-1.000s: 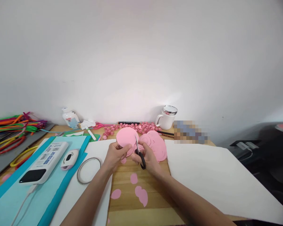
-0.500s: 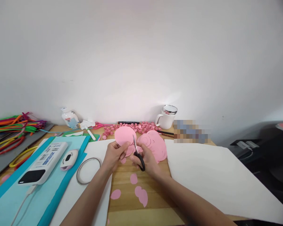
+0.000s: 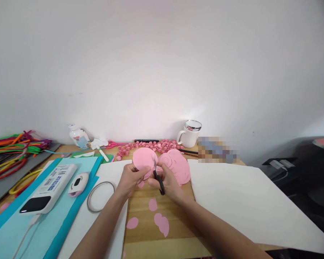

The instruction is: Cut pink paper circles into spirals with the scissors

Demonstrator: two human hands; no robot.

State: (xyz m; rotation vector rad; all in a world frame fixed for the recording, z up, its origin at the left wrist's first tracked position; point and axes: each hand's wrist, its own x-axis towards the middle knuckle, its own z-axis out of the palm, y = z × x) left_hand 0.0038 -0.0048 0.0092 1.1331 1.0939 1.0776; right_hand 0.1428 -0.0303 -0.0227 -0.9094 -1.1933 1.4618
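Observation:
Between the thumb and fingers of my left hand [image 3: 132, 177] is a round pink paper disc [image 3: 143, 157], held up above the table. My right hand [image 3: 169, 181] grips a pair of scissors [image 3: 160, 182] with black handles, its blades pointing up at the right edge of the disc. Behind my right hand lies a heap of pink paper circles [image 3: 180, 166], partly covered by the fingers. Small pink paper pieces [image 3: 163, 225] lie on the wood in front of my hands.
Many small pink rolled paper bits [image 3: 160, 145] are spread at the back, near a white mug [image 3: 190, 135]. White boards [image 3: 245, 201] flank the wooden strip. To the left are a tape roll [image 3: 100, 196], a power bank [image 3: 50, 189] on blue sheets, and colourful pipe cleaners [image 3: 16, 145].
The paper disc has turned and shifted slightly right and down in my left hand. The scissors have tilted slightly at its right edge, still in my right hand.

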